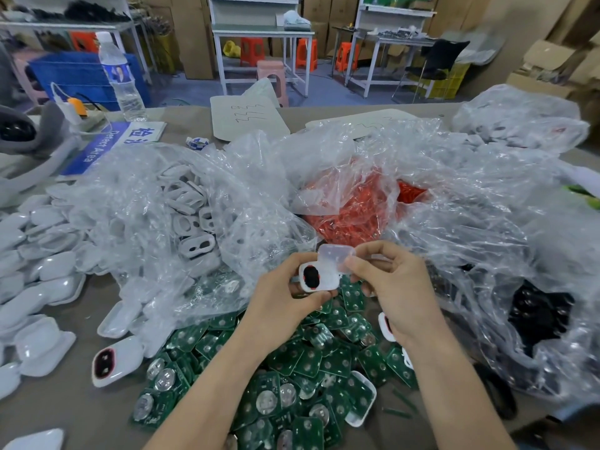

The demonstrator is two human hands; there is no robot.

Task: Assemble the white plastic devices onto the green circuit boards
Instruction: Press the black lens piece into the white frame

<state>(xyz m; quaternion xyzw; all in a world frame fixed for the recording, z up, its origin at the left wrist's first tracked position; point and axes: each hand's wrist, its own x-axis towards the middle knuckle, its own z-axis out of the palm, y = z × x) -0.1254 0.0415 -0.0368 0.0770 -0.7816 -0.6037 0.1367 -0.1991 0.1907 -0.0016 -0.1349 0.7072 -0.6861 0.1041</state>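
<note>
Head view. A blue sign [97,147] reads "Defect Area". The left hand [285,300] grips a white device [316,278]. The right hand [394,287], close beside it, pinches a clear cover [336,258] at the device's upper edge, above green circuit boards [292,365] heaped on the table [65,414].

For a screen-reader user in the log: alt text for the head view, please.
The left hand grips a white plastic device while the right hand pinches a clear cover at its top, above a pile of green circuit boards. Bagged white shells and red parts lie behind.
</note>
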